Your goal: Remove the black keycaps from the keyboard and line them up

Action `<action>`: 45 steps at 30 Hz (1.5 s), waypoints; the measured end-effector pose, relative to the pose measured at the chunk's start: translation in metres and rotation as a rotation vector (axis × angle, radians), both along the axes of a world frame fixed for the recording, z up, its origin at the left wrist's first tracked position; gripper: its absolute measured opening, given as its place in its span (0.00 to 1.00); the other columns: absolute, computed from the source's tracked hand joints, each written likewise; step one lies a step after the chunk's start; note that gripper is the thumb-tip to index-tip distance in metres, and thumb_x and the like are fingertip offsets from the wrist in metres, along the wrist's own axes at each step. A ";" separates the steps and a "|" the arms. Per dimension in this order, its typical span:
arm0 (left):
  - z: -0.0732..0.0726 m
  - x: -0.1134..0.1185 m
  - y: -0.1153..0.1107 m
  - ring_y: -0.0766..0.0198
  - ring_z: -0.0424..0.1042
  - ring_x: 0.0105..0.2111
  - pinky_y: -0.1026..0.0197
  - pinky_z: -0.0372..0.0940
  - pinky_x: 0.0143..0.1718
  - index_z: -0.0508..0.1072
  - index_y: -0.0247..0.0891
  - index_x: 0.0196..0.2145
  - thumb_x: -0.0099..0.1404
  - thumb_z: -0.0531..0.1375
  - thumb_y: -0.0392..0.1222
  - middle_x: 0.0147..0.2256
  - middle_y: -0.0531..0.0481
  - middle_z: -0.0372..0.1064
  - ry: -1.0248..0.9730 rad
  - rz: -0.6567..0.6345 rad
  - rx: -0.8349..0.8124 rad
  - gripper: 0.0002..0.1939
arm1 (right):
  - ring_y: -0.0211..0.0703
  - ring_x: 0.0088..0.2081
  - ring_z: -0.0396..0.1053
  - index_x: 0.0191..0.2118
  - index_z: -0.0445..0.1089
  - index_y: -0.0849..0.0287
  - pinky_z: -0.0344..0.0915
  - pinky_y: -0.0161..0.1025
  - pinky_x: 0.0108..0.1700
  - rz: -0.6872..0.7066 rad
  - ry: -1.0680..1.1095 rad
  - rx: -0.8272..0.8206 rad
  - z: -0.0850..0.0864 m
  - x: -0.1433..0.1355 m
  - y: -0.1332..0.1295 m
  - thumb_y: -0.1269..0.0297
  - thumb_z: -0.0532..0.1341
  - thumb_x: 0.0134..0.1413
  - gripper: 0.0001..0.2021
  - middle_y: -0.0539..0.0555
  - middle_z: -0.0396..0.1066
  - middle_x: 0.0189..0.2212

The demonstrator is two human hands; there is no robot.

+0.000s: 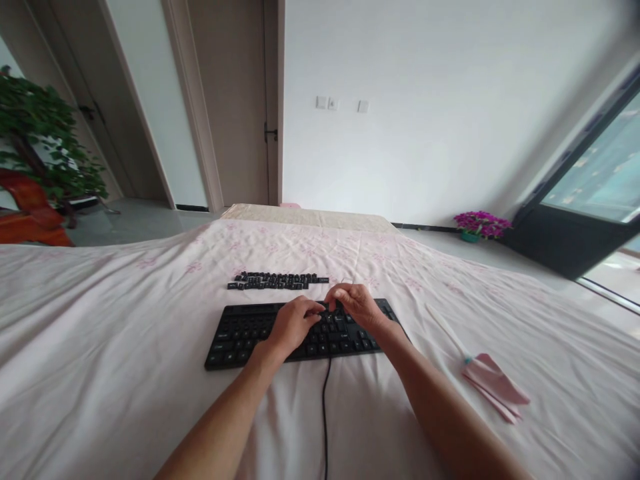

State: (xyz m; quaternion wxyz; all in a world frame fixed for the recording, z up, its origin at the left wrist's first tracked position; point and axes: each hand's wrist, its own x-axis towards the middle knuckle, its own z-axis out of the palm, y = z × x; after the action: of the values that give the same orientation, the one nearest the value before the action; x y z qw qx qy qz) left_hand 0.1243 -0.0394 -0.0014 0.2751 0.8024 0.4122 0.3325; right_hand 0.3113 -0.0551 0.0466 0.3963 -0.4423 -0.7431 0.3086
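Note:
A black keyboard (235,337) lies on the pale pink cloth in front of me, its cable (325,413) running toward me. My left hand (296,323) rests over its middle, thumb and forefinger bent close together near the far keys. Across from it, my right hand (359,308) is curled above the keyboard's far edge, fingers pinched and pointing down at the same spot. Whatever is between the fingers of either hand is too small or hidden to name. Beyond the keyboard, loose black keycaps (273,281) lie in two rows on the cloth.
The floral cloth (150,333) has folds and covers a broad surface. At right lies a pink cloth duster (495,387) with a thin pale stick. Farther off are a potted pink-flowered plant (481,225), a leafy plant (45,133) and a red wooden chair (33,210).

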 end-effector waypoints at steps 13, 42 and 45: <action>0.001 0.002 -0.001 0.61 0.71 0.38 0.62 0.61 0.40 0.78 0.47 0.36 0.58 0.62 0.38 0.35 0.53 0.74 0.171 -0.017 0.046 0.09 | 0.40 0.29 0.70 0.28 0.73 0.62 0.65 0.36 0.37 0.113 0.017 0.017 -0.020 -0.001 0.002 0.44 0.48 0.60 0.28 0.54 0.72 0.24; -0.003 0.022 -0.006 0.59 0.70 0.36 0.62 0.57 0.35 0.73 0.42 0.31 0.56 0.63 0.51 0.32 0.50 0.72 0.318 0.169 0.044 0.11 | 0.39 0.27 0.70 0.29 0.74 0.62 0.66 0.34 0.34 0.089 -0.042 0.043 -0.027 -0.004 0.012 0.43 0.48 0.60 0.28 0.54 0.73 0.24; 0.000 0.025 -0.008 0.59 0.70 0.35 0.62 0.56 0.34 0.73 0.41 0.31 0.57 0.62 0.52 0.32 0.49 0.72 0.328 0.194 0.033 0.12 | 0.38 0.26 0.69 0.29 0.73 0.61 0.65 0.34 0.33 0.041 -0.075 0.032 -0.027 -0.005 0.010 0.46 0.46 0.63 0.27 0.52 0.72 0.23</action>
State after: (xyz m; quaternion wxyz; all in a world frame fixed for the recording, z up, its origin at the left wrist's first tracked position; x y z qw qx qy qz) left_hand 0.1488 -0.0474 -0.0016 0.1579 0.8068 0.5213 0.2289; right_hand 0.3063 -0.0454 0.0198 0.3686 -0.4321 -0.7710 0.2879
